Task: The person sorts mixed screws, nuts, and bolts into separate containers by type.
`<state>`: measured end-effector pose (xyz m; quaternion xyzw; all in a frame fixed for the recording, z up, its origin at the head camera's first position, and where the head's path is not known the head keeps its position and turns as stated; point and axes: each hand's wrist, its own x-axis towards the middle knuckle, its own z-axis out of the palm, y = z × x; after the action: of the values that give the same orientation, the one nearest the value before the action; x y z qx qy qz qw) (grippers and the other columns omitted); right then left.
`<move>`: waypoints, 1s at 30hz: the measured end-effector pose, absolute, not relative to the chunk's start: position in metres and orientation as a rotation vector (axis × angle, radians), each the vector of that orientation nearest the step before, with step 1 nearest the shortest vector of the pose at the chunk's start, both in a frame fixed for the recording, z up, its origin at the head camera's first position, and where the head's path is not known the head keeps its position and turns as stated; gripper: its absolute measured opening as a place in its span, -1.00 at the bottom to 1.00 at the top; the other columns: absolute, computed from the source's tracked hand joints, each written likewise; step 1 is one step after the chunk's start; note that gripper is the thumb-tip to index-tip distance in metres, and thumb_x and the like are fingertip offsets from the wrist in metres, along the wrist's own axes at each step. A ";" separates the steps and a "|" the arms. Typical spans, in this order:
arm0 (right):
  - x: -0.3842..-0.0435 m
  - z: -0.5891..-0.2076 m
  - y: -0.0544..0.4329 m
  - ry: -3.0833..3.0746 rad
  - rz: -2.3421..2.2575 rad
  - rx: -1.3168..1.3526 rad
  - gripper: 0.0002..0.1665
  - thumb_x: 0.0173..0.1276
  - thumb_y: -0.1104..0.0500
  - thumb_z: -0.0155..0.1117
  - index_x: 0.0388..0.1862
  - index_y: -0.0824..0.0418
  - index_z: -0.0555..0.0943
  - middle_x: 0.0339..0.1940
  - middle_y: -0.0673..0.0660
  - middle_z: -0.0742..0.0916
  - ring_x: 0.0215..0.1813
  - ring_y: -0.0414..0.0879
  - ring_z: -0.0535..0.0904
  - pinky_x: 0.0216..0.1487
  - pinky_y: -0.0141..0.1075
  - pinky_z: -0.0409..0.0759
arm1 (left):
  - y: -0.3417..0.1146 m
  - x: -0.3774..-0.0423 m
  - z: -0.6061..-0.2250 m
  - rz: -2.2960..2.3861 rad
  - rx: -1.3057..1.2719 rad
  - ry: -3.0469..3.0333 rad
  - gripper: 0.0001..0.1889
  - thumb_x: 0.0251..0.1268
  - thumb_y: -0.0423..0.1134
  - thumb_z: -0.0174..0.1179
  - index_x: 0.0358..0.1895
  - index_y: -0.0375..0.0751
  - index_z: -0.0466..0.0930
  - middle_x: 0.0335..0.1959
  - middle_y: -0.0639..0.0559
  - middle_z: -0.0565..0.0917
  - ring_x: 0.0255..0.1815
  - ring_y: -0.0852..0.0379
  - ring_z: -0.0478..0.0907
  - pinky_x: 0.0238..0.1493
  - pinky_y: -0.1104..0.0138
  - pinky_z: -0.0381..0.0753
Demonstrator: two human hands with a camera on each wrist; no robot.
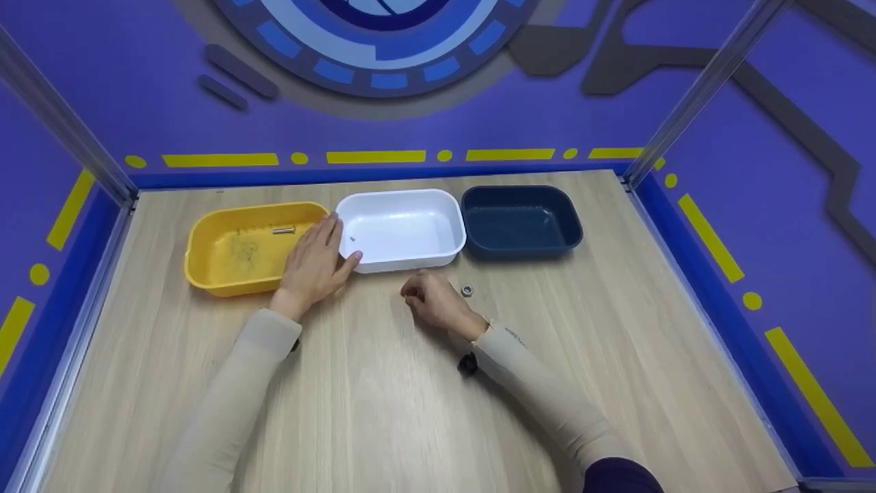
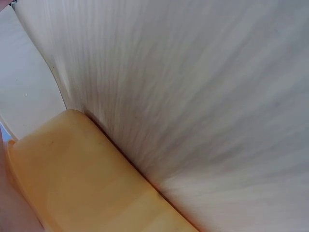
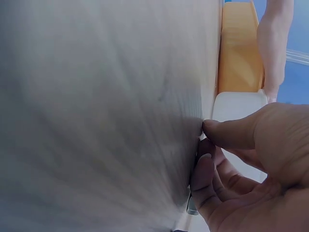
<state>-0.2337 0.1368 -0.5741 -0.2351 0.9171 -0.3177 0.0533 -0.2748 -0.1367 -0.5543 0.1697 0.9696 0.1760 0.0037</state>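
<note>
My left hand (image 1: 313,263) lies over the meeting rims of the yellow bin (image 1: 205,274) and the white bin (image 1: 438,236), fingers extended and thumb at the white bin's front corner. My right hand (image 1: 438,301) is down at the tabletop in front of the white bin, fingers curled. In the right wrist view its thumb (image 3: 229,134) and index fingertip come close together right at the wood; I cannot tell whether a small piece is between them. A metal nut (image 1: 467,290) sits on the table just right of that hand.
Inside the yellow bin is a short metal rod (image 1: 282,231) among dark specks. A tiny dark piece (image 1: 353,239) lies in the white bin. The dark blue bin (image 1: 523,246) stands at the white bin's right. Purple walls (image 1: 410,130) border the wooden table (image 1: 369,411).
</note>
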 end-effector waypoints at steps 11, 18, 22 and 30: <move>-0.236 -0.574 0.136 2.753 -1.006 -0.741 -0.93 0.42 0.43 0.37 -0.22 0.30 0.73 -0.22 0.18 0.77 -0.17 -0.08 0.67 -0.11 -0.22 0.71 | -0.138 -0.277 -0.554 0.570 0.563 3.058 -0.08 0.68 0.32 -0.16 0.73 -0.37 -0.05 0.79 -0.25 -0.01 0.80 -0.20 -0.07 0.80 -0.04 -0.12; -0.237 -0.573 0.141 2.735 -1.058 -0.700 -0.91 0.39 0.43 0.39 -0.27 0.28 0.72 -0.35 0.09 0.76 -0.33 -0.23 0.54 -0.29 -0.37 0.56 | -0.136 -0.276 -0.555 0.575 0.551 3.040 -0.06 0.68 0.35 -0.19 0.74 -0.34 -0.09 0.80 -0.21 -0.06 0.81 -0.20 -0.09 0.81 -0.06 -0.15; -0.237 -0.568 0.142 2.724 -1.123 -0.684 -0.90 0.36 0.45 0.36 -0.28 0.29 0.73 -0.37 0.11 0.77 -0.35 -0.24 0.56 -0.31 -0.40 0.56 | -0.136 -0.276 -0.555 0.573 0.546 3.037 -0.05 0.67 0.35 -0.19 0.74 -0.33 -0.10 0.80 -0.21 -0.07 0.81 -0.20 -0.11 0.80 -0.07 -0.15; -0.238 -0.555 0.142 2.738 -1.158 -0.749 -0.89 0.39 0.46 0.33 -0.18 0.36 0.76 -0.29 0.18 0.83 -0.28 -0.11 0.71 -0.23 -0.31 0.73 | -0.136 -0.277 -0.555 0.553 0.548 3.049 -0.06 0.68 0.35 -0.19 0.74 -0.34 -0.09 0.80 -0.22 -0.06 0.81 -0.19 -0.10 0.81 -0.04 -0.14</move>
<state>-0.2384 0.1425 -0.5546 -0.2440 0.8925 -0.3774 0.0379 -0.2765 -0.1357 -0.5550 0.1740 0.9689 0.1759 -0.0026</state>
